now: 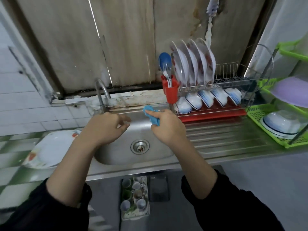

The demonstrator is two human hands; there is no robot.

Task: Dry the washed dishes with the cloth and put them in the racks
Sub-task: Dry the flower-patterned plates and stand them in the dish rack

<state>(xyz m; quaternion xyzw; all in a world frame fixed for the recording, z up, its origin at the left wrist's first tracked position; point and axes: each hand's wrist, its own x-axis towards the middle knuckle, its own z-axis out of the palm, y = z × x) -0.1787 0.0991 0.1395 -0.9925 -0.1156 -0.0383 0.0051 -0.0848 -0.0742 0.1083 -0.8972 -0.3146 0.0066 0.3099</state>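
Observation:
My right hand (pixel 168 126) grips a bunched blue cloth (pixel 152 115) above the right side of the steel sink (pixel 116 157). Over the sink's left side hovers my left hand (pixel 106 126), fingers loosely curled and holding nothing. A white plate with a red flower pattern (pixel 50 149) lies on the counter left of the sink. The metal dish rack (pixel 233 82) stands behind the drainboard, with several plates (pixel 195 62) upright on top and several bowls (pixel 210 99) tilted below. A red cutlery cup (pixel 171 92) hangs on its left end.
A tap (pixel 101 92) rises behind the sink at the left. On the far right, a green plastic rack (pixel 260 114) holds an upturned white bowl (pixel 281 124) and a purple bowl (pixel 293 90). A ribbed drainboard (pixel 225 139) lies right of the sink.

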